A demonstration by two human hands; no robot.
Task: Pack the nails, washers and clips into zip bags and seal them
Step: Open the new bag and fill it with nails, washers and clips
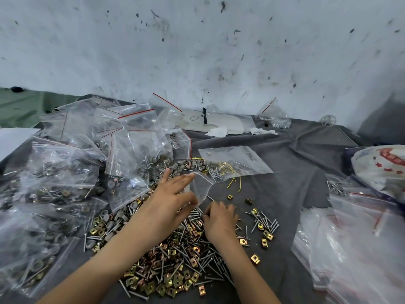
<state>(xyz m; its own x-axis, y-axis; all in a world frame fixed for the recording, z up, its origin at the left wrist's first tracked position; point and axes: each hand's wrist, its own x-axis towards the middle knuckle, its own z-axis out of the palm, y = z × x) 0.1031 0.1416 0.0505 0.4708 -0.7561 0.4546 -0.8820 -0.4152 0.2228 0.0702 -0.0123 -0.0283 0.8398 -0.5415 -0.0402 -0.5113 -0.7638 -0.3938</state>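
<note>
A dark grey cloth (pixel 285 167) covers the work surface, and at its near middle lies a heap of silver nails and brass square clips (pixel 175 260), the landmark here. Left of the heap, filled clear zip bags (pixel 65 172) with red seal strips crowd right up to its edge; right of it, past a strip of bare cloth, sits a stack of empty clear zip bags (pixel 350 249). Grey round washers (pixel 175 166) spread along the heap's far left side, and a large flat clear bag (pixel 236 159) lies just beyond it. Farther back the cloth stays fairly open up to the stained white wall (pixel 197 51). The left hand (pixel 173 198) hovers over the heap's far edge, fingers spread, thumb and fingertips pinching a small clear zip bag (pixel 200 185) by its mouth. The right hand (pixel 220 220) rests beside it on the heap, fingers curled down onto the nails; whether it grips any is hidden beneath the knuckles.
</note>
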